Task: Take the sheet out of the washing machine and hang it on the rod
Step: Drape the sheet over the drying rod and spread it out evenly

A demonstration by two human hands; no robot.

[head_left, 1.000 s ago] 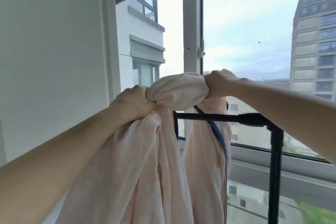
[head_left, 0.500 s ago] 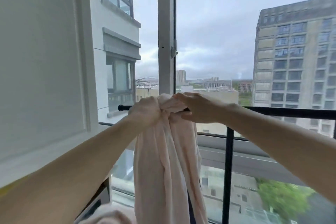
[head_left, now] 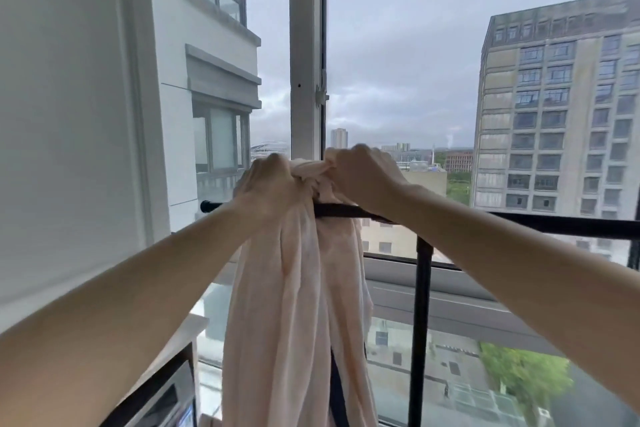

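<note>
Both arms were up at the rod [head_left: 519, 224], and the sheet [head_left: 294, 288] was bunched right between the two hands. The left hand [head_left: 268, 184] had its fingers curled tight round the left side of the wad, knuckles toward me, fist sitting just above the bar. The right hand [head_left: 367, 177] was clamped on the other side of that same bunch, fingers bent over the top of the cloth, wrist crossing in front of the rod. Between the fists the pale pink fabric was twisted into a short knotty lump, and the two hands were nearly touching across it. From there the sheet dropped straight down in long folds, one fall on the near side of the bar under the left hand, another behind it under the right, so it lay draped over the rod near its left end. A dark blue edge showed low down between the hanging folds. The black bar ran on to the right, bare of cloth, with a black upright post [head_left: 420, 322] just right of the hanging sheet. Behind it all stood the window [head_left: 306, 45] with its white frame, grey sky and a tall block [head_left: 561, 114] out to the right. Low on the left, the corner of a dark-framed appliance [head_left: 166, 399] peeked in.
</note>
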